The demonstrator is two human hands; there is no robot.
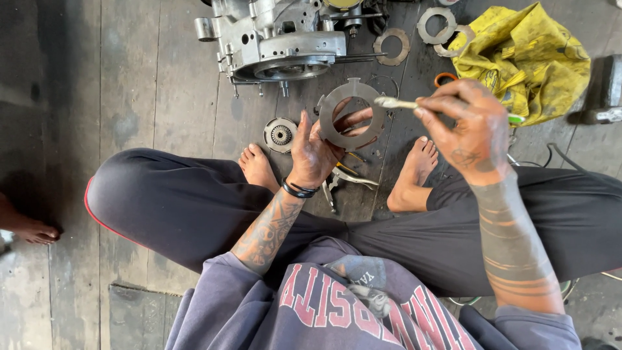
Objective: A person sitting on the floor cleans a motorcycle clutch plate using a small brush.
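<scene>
A flat metal ring plate (350,114) is gripped upright by the left hand (312,152), fingers passed through its opening, above the plank floor (129,97). A small brush (396,103) is pinched at the plate's rim by the right hand (470,133); its handle is largely hidden. Pliers (343,178) are partly covered beneath

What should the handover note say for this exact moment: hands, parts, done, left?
Left hand: holds the notched metal ring plate upright above the floor.
Right hand: grips a small brush, bristles at the plate's rim.
Engine case lies on the plank floor ahead; small clutch hub beside the left foot; pliers between the feet; three more ring plates by the yellow bag.
Done: case open, plates out.
Left: cannot tell how many plates are brushed.
</scene>
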